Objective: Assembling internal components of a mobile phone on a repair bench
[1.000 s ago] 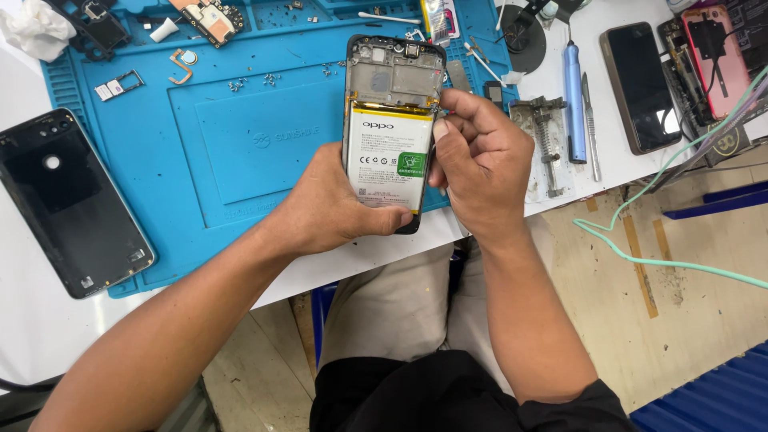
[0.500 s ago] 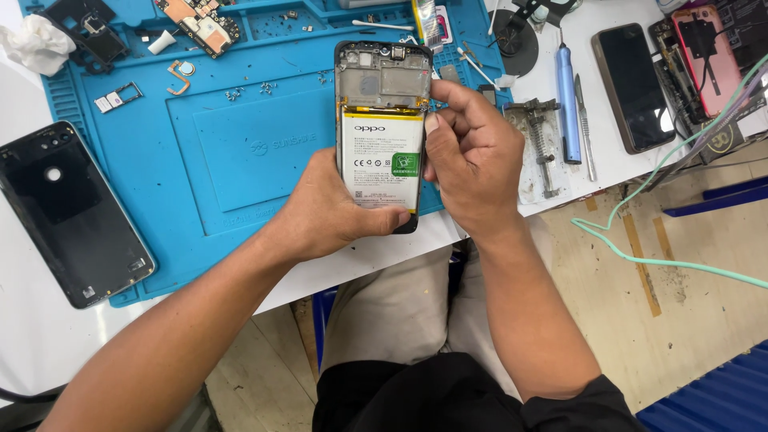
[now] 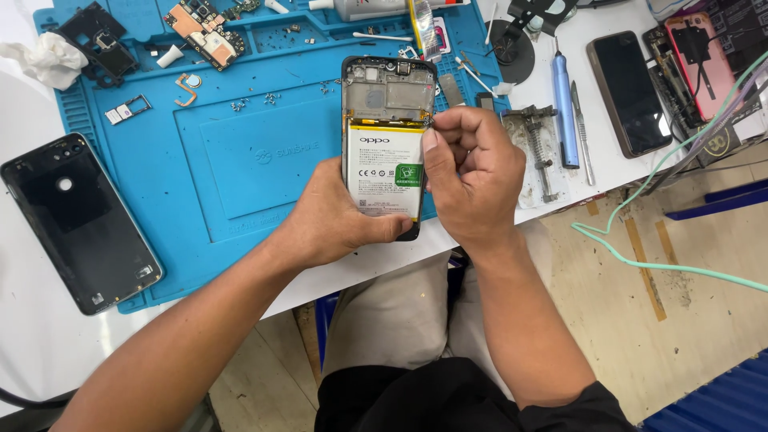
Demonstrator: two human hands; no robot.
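The opened smartphone, its back cover removed, was held upright above the near edge of the blue repair mat, with the white battery exposed in the lower part of the frame. The left hand grasped the phone from below and from its left side, the thumb lying across the bottom end. The right hand was clenched at the phone's right edge, the thumb and forefinger pinched together at the upper right corner of the battery; whether anything was held between them could not be told.

The black back cover lay flat at the left end of the surface, partly overlapping the mat. A circuit board and a SIM tray lay on the far part of the mat, with loose screws nearby. To the right of the mat lay a blue pen-shaped tool, tweezers just beside it, and a dark smartphone.
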